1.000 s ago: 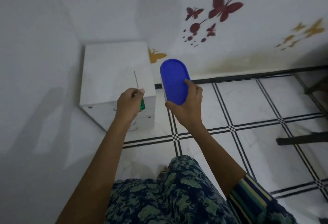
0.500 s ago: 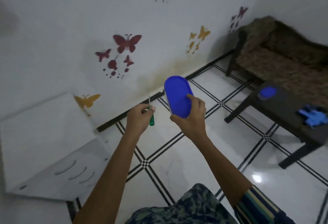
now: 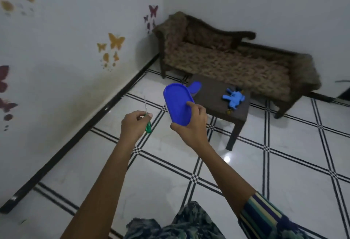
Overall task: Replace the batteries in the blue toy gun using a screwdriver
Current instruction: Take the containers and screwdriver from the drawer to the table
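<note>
My left hand [image 3: 134,125] grips a green-handled screwdriver [image 3: 148,124] with its thin shaft pointing up. In my right hand [image 3: 191,127] I hold a blue oval lid or container [image 3: 177,104], thumb pressed on its face. The blue toy gun [image 3: 234,98] lies on a low dark brown table [image 3: 214,96] further ahead, well beyond both hands. A second blue oval piece [image 3: 195,87] sits at the table's left end, partly hidden behind the held one.
A brown patterned couch [image 3: 233,59] stands against the far wall behind the table. The floor is white tile with black lines [image 3: 265,163]. A white wall with butterfly stickers [image 3: 111,47] runs along the left.
The view has swung right, away from the white cabinet, and the table with the toy gun and the couch have come into view. Both hands keep their holds.
</note>
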Demonstrator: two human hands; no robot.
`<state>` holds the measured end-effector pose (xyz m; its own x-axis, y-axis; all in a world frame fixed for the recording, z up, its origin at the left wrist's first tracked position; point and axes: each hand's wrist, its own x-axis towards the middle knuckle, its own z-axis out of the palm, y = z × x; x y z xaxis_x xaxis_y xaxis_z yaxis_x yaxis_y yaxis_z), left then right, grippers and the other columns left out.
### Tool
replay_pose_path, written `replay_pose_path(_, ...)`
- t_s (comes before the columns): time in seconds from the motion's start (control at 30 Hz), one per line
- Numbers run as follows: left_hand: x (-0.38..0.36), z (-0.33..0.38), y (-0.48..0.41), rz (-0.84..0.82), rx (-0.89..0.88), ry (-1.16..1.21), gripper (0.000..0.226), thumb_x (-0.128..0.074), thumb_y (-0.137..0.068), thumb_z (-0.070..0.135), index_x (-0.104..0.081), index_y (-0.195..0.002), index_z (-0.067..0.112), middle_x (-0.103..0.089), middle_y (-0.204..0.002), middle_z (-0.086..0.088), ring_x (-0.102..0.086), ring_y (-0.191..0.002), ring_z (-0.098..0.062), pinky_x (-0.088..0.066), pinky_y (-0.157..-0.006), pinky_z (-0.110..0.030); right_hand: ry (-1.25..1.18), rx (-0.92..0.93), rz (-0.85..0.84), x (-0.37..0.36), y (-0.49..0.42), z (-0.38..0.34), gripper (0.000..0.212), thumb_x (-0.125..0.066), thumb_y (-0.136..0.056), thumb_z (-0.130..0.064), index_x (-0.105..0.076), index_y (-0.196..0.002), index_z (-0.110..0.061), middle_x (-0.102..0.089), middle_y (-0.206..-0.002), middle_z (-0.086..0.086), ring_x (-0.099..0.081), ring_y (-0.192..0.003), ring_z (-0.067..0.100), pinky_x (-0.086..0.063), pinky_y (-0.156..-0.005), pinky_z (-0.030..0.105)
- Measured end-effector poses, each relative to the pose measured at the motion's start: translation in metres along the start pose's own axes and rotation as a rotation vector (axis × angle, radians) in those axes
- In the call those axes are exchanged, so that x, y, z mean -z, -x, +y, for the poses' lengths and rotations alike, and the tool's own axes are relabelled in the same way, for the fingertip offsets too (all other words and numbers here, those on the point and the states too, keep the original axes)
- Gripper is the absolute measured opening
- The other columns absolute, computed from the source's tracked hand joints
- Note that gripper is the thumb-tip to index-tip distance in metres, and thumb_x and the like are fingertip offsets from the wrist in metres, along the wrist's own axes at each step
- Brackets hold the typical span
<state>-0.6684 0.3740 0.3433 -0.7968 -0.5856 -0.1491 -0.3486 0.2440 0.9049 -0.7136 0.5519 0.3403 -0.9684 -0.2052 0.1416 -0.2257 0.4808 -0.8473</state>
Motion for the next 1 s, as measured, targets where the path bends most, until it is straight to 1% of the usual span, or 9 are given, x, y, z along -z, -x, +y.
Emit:
replay_pose_path(0.13, -0.067, 0.031, -0.036, -0.094, -0.036, -0.047, 0.02, -0.068, -0.084, 0.03, -0.07, -0.096, 0.014, -0.065, -0.082, -0.003, -0.061, -0.08, -0.022, -0.055, -0.083, -0.038, 0.0, -0.084, 0.12, 0.044, -0.038, 0.045, 0.081, -0.083, -0.067, -0.027, -0.04, -0.136, -0.023, -0.029, -0.139, 0.003, -0.03, -0.128, 0.023, -0.037, -0.1, 0.033)
replay_pose_path(0.3, -0.166, 0.065, -0.093, -0.203, -0.073, -0.084, 0.023, -0.069, -0.084, 0.031, -0.07, -0.097, 0.012, -0.065, -0.08, -0.002, -0.06, -0.077, -0.02, -0.053, -0.079, -0.037, -0.008, -0.186, 0.196, 0.085, -0.096, 0.111, 0.081, -0.082, -0.068, -0.03, -0.039, -0.137, -0.025, -0.028, -0.139, 0.002, -0.03, -0.127, 0.023, -0.039, -0.096, 0.033)
replay_pose_path(0.4, -0.234, 0.08, -0.134, -0.267, -0.089, -0.098, 0.019, -0.068, -0.085, 0.029, -0.07, -0.095, 0.013, -0.065, -0.082, -0.004, -0.06, -0.074, -0.018, -0.053, -0.069, -0.03, 0.009, -0.213, 0.225, 0.105, -0.148, 0.148, 0.08, -0.082, -0.069, -0.029, -0.039, -0.136, -0.025, -0.027, -0.14, 0.001, -0.027, -0.127, 0.02, -0.035, -0.091, 0.029)
replay_pose_path(0.47, -0.276, 0.094, -0.162, -0.313, -0.087, -0.108, 0.018, -0.068, -0.085, 0.027, -0.07, -0.094, 0.012, -0.064, -0.08, -0.005, -0.058, -0.068, -0.017, -0.051, -0.059, -0.027, 0.04, -0.247, 0.236, 0.118, -0.182, 0.17, 0.08, -0.082, -0.068, -0.031, -0.039, -0.135, -0.026, -0.028, -0.141, 0.002, -0.029, -0.126, 0.021, -0.04, -0.091, 0.031)
replay_pose_path(0.57, -0.328, 0.112, -0.197, -0.332, -0.078, -0.128, 0.021, -0.068, -0.085, 0.026, -0.07, -0.095, 0.008, -0.066, -0.081, -0.006, -0.06, -0.075, -0.021, -0.05, -0.069, -0.032, 0.068, -0.276, 0.21, 0.136, -0.227, 0.194, 0.081, -0.082, -0.067, -0.032, -0.038, -0.135, -0.026, -0.029, -0.141, 0.002, -0.03, -0.126, 0.022, -0.043, -0.091, 0.033)
replay_pose_path(0.67, -0.366, 0.13, -0.228, -0.346, -0.098, -0.165, 0.023, -0.067, -0.086, 0.024, -0.069, -0.1, 0.006, -0.065, -0.088, -0.005, -0.057, -0.078, -0.015, -0.04, -0.071, -0.024, 0.096, -0.304, 0.198, 0.148, -0.268, 0.214, 0.08, -0.081, -0.068, -0.031, -0.039, -0.135, -0.025, -0.029, -0.143, 0.003, -0.028, -0.128, 0.022, -0.035, -0.089, 0.026)
replay_pose_path(0.77, -0.399, 0.137, -0.267, -0.334, -0.109, -0.221, 0.029, -0.067, -0.086, 0.026, -0.069, -0.104, 0.004, -0.065, -0.091, -0.004, -0.057, -0.081, -0.014, -0.038, -0.073, -0.023, 0.101, -0.357, 0.187, 0.152, -0.312, 0.241, 0.08, -0.08, -0.068, -0.032, -0.039, -0.136, -0.024, -0.028, -0.143, 0.005, -0.028, -0.128, 0.024, -0.033, -0.092, 0.026)
replay_pose_path(0.9, -0.44, 0.132, -0.323, -0.334, -0.07, -0.306, 0.032, -0.068, -0.085, 0.03, -0.068, -0.106, 0.005, -0.064, -0.089, -0.003, -0.057, -0.081, -0.016, -0.04, -0.074, -0.024, 0.08, -0.4, 0.132, 0.143, -0.369, 0.28, 0.081, -0.081, -0.068, -0.031, -0.039, -0.137, -0.021, -0.027, -0.143, 0.007, -0.025, -0.129, 0.026, -0.034, -0.094, 0.029)
replay_pose_path(1.0, -0.473, 0.121, -0.364, -0.341, -0.065, -0.378, 0.031, -0.068, -0.084, 0.031, -0.069, -0.103, 0.006, -0.062, -0.079, -0.003, -0.056, -0.076, -0.017, -0.043, -0.073, -0.025, 0.089, -0.431, 0.098, 0.132, -0.413, 0.312, 0.08, -0.081, -0.068, -0.03, -0.04, -0.136, -0.018, -0.028, -0.142, 0.009, -0.025, -0.128, 0.028, -0.038, -0.096, 0.034)
